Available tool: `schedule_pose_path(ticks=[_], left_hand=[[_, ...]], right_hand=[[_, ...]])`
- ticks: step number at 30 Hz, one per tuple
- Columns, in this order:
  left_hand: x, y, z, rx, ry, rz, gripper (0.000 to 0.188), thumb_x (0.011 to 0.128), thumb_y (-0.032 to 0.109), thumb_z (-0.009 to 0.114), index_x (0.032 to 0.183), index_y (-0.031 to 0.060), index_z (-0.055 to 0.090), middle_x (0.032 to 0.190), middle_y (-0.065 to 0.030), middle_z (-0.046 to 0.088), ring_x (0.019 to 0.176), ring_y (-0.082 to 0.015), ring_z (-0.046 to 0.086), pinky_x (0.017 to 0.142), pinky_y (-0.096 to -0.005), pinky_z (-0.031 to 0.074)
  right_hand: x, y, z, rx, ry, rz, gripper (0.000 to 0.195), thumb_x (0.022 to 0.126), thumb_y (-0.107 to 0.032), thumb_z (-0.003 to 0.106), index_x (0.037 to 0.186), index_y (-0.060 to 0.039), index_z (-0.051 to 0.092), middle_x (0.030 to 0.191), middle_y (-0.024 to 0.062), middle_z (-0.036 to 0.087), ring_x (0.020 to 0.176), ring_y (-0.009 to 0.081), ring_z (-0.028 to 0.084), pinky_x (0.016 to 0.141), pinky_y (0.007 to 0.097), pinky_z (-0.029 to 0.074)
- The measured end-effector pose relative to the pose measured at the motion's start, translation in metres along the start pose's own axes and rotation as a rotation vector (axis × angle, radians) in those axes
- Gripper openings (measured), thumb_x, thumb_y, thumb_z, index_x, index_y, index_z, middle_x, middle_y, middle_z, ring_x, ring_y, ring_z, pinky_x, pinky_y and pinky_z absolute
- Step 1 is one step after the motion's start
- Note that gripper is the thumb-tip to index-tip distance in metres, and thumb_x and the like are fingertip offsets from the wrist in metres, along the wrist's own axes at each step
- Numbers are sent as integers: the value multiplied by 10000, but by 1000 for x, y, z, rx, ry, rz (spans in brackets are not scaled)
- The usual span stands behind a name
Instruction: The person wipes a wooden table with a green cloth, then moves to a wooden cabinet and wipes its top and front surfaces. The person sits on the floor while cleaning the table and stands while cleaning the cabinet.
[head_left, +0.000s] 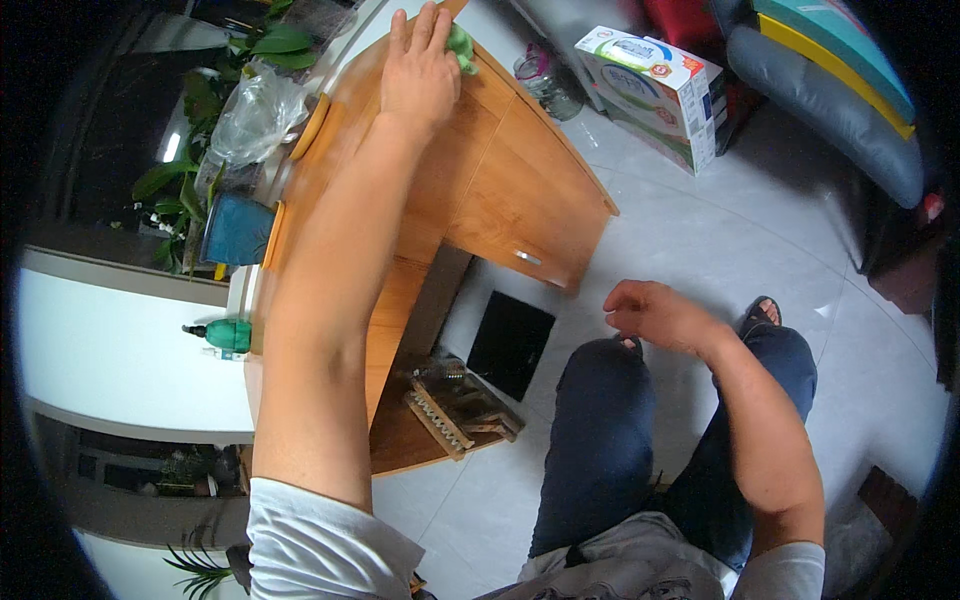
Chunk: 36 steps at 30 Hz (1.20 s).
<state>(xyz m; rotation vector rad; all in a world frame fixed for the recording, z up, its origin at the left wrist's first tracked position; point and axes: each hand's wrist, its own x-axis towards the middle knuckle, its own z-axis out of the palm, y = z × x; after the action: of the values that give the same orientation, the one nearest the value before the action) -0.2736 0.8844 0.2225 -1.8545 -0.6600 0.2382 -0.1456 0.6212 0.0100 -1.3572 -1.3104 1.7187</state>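
Note:
My left hand (420, 71) reaches to the far end of a wooden cabinet's top (424, 184), palm down. A green cloth (461, 49) shows beside and under its fingers, pressed on the cabinet top near the edge. My right hand (652, 311) hangs in the air above my knees, fingers loosely curled, with nothing seen in it. Below the top, the cabinet door (525, 210) has a small metal handle (528, 257) and is closed.
A blue plant pot (238, 229), a clear plastic bag (259, 116) and a green spray bottle (229, 335) stand along the window side. A glass jar (555, 90) and a printed carton (652, 97) are on the floor. A wooden rack (439, 424) sits in the cabinet's open part.

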Motion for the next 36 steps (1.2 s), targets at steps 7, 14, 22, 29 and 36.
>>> schedule_pose_path(ticks=[7,14,22,29,36], left_hand=[[-103,-18,-27,10,-47,69,229,846,178,607,941,40,762,1579,-166,376,1527,-346,188,1240,-556,84],[-256,-37,-48,-40,-155,46,308,886,171,575,1111,8,708,1628,-146,280,1536,-336,164,1245,-526,111],[-265,-38,-45,-39,-154,26,361,904,193,563,1194,7,674,1641,-125,249,1535,-324,168,1240,-533,114],[-153,-30,-11,19,48,46,291,875,192,584,1074,31,723,1602,-139,335,1521,-334,203,1239,-566,102],[-41,-8,13,107,111,8,262,875,181,574,1058,57,714,1596,-99,347,1510,-309,235,1232,-579,110]], right_hand=[[3,23,-3,48,37,3,150,973,-125,634,1098,-45,618,921,22,649,843,121,614,753,278,506],[-6,40,7,-22,50,-53,105,951,-98,656,1027,-44,609,903,-3,623,831,100,585,731,255,490],[-28,36,14,-203,53,-42,266,931,-210,676,1117,-25,635,1016,105,698,942,218,644,837,343,511],[-28,12,6,-453,-7,24,382,943,-338,656,1211,-66,631,1134,179,700,1059,341,662,907,420,515],[-18,10,-7,-809,-9,108,366,939,-335,638,1186,-65,626,1124,176,692,1087,357,655,907,447,522]])
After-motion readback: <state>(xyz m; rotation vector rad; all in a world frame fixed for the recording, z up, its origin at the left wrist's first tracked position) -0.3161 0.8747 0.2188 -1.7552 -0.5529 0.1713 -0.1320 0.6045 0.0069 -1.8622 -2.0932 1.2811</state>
